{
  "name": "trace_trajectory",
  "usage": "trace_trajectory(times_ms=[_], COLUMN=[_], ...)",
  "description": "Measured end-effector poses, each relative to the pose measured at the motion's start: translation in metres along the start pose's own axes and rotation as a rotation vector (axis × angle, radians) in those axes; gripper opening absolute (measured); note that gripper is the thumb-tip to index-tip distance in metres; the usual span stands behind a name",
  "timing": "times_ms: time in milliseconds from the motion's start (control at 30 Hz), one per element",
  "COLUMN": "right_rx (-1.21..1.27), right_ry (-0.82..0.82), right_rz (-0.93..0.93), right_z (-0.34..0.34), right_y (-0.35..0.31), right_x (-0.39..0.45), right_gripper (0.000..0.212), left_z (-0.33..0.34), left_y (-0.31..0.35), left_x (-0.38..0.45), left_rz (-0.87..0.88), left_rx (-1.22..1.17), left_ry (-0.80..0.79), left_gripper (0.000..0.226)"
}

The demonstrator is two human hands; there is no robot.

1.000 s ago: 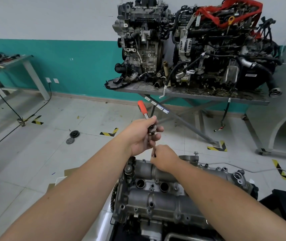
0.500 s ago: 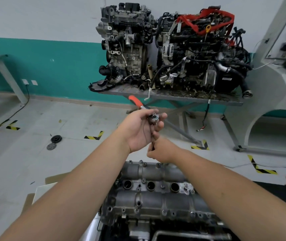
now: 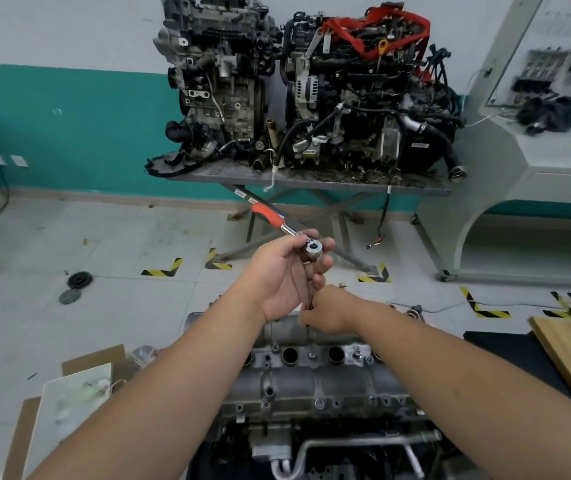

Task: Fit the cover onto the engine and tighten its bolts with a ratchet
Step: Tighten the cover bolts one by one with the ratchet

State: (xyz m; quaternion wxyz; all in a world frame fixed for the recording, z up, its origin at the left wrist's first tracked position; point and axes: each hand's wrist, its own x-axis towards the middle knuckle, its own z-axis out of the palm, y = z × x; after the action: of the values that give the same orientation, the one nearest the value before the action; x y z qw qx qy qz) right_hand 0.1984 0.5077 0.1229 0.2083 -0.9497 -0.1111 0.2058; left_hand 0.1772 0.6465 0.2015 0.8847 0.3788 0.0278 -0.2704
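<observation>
Your left hand (image 3: 286, 275) grips the head of the orange-handled chrome ratchet (image 3: 289, 230); handle points to 10 o'clock. Right hand (image 3: 325, 311) pinches the ext. bar at the grey cast-aluminium cover (image 3: 312, 368), seated on the engine at 6 o'clock. Risk: a tilted bar cams off the bolt, rounding it.

Even, bright indoor light; soft shadows; wide-angle edge distortion; right side motion-blurred.

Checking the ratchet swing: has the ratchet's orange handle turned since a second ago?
Yes. The ratchet handle has swung leftward and lower, while the left hand holds its head above the cover.
</observation>
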Motion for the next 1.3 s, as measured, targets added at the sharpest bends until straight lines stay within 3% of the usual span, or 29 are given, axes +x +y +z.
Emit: trace_trajectory(times_ms=[167,333,567,700,767,967,1133,1300], right_rx=[-0.005,-0.040,0.000,0.028,0.055,0.062,0.092,0.023], right_ry=[-0.021,-0.003,-0.011,-0.012,-0.028,-0.060,-0.061,-0.089], right_rz=[0.015,0.065,0.120,0.093,0.078,0.096,0.062,0.044], right_z=[0.005,0.020,0.036,0.040,0.042,0.040,0.040,0.038], right_y=[0.003,0.017,0.023,0.025,0.025,0.025,0.027,0.029], right_x=[-0.011,-0.019,-0.021,-0.020,-0.019,-0.017,-0.019,-0.020], right_gripper=[0.020,0.035,0.031,0.019,0.002,0.022,0.010,0.027], left_z=[0.003,0.004,0.001,-0.003,-0.005,-0.003,0.003,0.008], left_y=[-0.011,-0.023,-0.032,-0.033,-0.032,-0.031,-0.034,-0.037], left_x=[-0.001,0.002,0.007,0.005,0.003,0.004,0.004,0.004], left_rz=[-0.060,-0.135,-0.206,-0.220,-0.228,-0.222,-0.216,-0.208], left_rx=[-0.022,-0.010,0.017,0.028,0.027,0.018,0.030,0.021], left_ry=[0.009,0.021,0.003,-0.006,0.001,0.043,0.058,0.086], left_gripper=[0.021,0.022,0.023,0.021,0.021,0.018,0.022,0.018])
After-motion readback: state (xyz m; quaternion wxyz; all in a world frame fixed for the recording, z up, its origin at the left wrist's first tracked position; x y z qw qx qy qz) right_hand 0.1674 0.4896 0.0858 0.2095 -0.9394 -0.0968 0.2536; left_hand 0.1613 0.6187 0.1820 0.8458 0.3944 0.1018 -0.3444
